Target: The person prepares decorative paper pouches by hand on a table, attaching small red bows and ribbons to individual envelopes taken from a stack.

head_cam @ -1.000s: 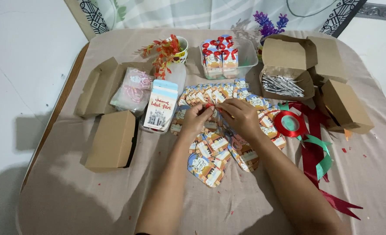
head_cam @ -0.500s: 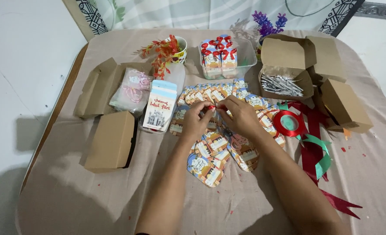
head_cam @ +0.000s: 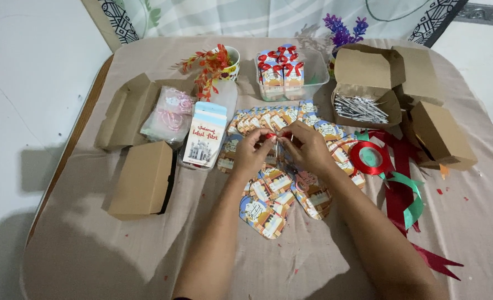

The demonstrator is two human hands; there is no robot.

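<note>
Red ribbon bit (head_cam: pixel 272 135) sits pinched between left hand (head_cam: pixel 250 154) and right hand (head_cam: pixel 307 147) fingers, equally near both, above the printed cards (head_cam: pixel 268 208).

Beige cloth (head_cam: pixel 91 244) over the table. Plain brown cardboard boxes (head_cam: pixel 143 178) at nine o'clock and two o'clock. Small cards (head_cam: pixel 268 214) at centre, printed in blue, orange and cream. Tiny red ribbon (head_cam: pixel 272 135) pinched between both hands. Red ribbon roll (head_cam: pixel 370 157) with green and dark red strips (head_cam: pixel 410 194) at three o'clock. Orange-red artificial leaves (head_cam: pixel 207 64) at eleven o'clock; purple flowers (head_cam: pixel 343 29) at one o'clock. Pink items in a clear bag (head_cam: pixel 171 114) at ten o'clock.
</note>
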